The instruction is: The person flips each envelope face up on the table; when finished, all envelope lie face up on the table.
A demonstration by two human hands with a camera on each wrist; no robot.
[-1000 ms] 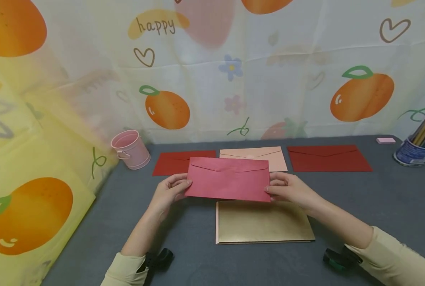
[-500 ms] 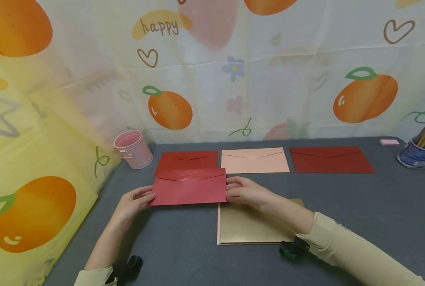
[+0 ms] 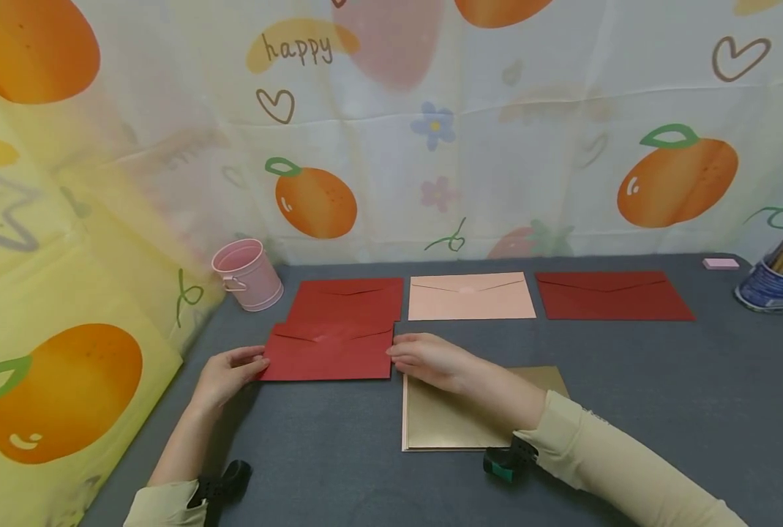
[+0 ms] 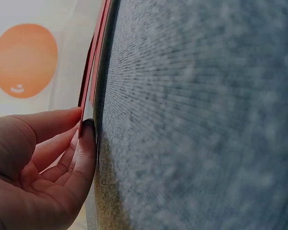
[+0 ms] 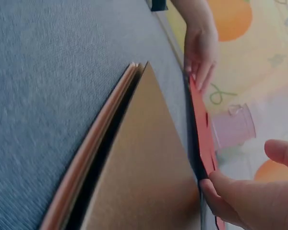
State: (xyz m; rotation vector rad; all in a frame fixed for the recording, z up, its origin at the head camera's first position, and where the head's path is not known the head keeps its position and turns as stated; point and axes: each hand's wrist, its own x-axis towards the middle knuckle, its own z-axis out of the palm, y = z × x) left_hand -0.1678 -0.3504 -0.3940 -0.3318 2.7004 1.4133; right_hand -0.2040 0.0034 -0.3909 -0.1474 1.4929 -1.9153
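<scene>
In the head view, my left hand (image 3: 223, 377) pinches the left edge of a red envelope (image 3: 332, 359), thumb above and a finger below. The left wrist view shows that pinch at the corner, the envelope (image 4: 89, 81) edge-on low over the table. My right hand (image 3: 434, 360) has its fingertips at the opposite edge; in the right wrist view its thumb (image 5: 281, 152) stands apart from the envelope. This envelope's flap side faces up, and it overlaps the lower part of another red envelope (image 3: 352, 291) behind it. Beneath my right forearm lies a stack of gold envelopes (image 3: 451, 424).
A pale pink envelope (image 3: 472, 301) and a dark red envelope (image 3: 615, 296) lie along the back of the table. A pink bucket (image 3: 249, 278) stands at back left; a blue pencil holder (image 3: 770, 285) and a pink eraser (image 3: 721, 263) are at back right.
Both hands have carried the front red envelope left and down, from over the gold stack to in front of the left red envelope. My right thumb has come off it.
</scene>
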